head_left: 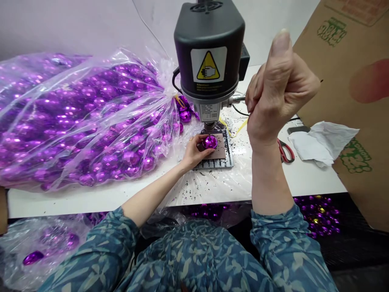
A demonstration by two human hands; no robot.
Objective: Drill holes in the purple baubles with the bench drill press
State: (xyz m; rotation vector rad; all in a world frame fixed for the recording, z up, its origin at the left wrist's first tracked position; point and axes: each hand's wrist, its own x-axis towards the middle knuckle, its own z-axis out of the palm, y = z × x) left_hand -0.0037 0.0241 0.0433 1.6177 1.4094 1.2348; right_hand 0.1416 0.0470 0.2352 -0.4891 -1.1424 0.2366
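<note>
The table (319,180) leaves passage at front between the forearms (156,186); the drill press (209,38) blocks behind, the bag (88,117) leftward

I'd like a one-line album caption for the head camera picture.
Left hand holds a purple ball beneath a black machine; right hand grips its handle.

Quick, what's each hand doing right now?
Left hand: closed, holding a shiny purple ball.
Right hand: closed in a fist on the metal lever of the black machine.
</note>
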